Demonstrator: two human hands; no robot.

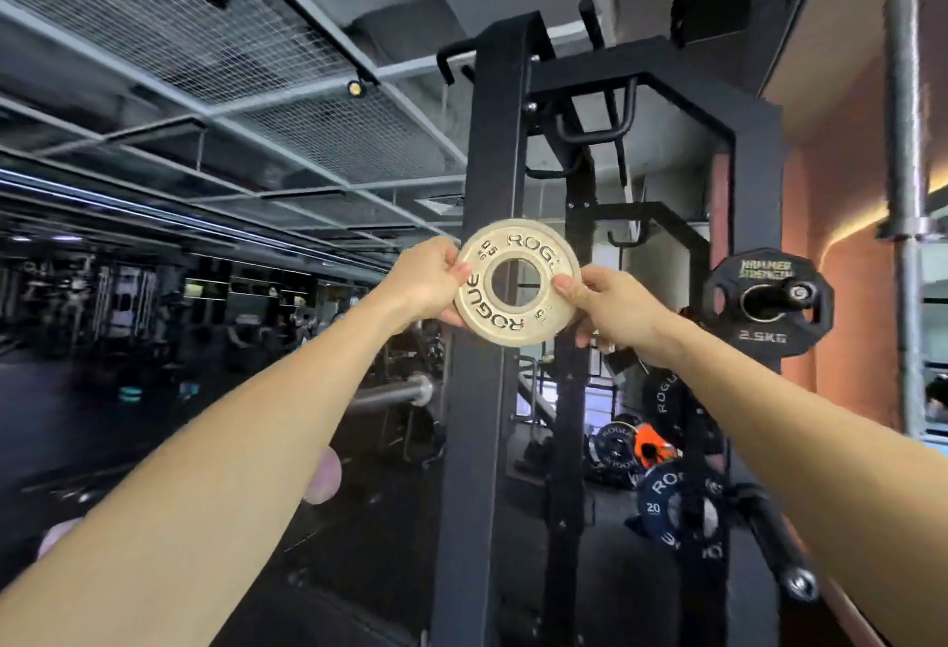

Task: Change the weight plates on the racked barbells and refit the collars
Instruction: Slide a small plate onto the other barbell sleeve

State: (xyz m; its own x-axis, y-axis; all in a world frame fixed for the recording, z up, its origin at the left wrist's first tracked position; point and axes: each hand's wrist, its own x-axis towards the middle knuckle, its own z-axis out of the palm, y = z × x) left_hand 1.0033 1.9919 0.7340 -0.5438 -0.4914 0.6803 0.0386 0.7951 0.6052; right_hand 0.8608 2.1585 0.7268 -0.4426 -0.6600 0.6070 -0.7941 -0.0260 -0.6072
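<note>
Both my left hand (428, 282) and right hand (610, 307) pinch the small cream metal Rogue plate (515, 282); fingers behind it are hidden.

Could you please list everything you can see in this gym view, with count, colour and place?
Small Rogue plate: one, cream, held up at centre.
Hammer Strength 2.5 kg plate: one, black, on a peg at right.
Rogue 20 plate: one, dark blue, low right.
Orange plate: one, low right, behind the blue one.
Rack upright: one, black, centre.
Barbell sleeve end: one, silver, left of the upright.
Vertical bar: one, silver, far right.
Left hand: one, grips the plate's left edge.
Right hand: one, grips its right edge.
</note>
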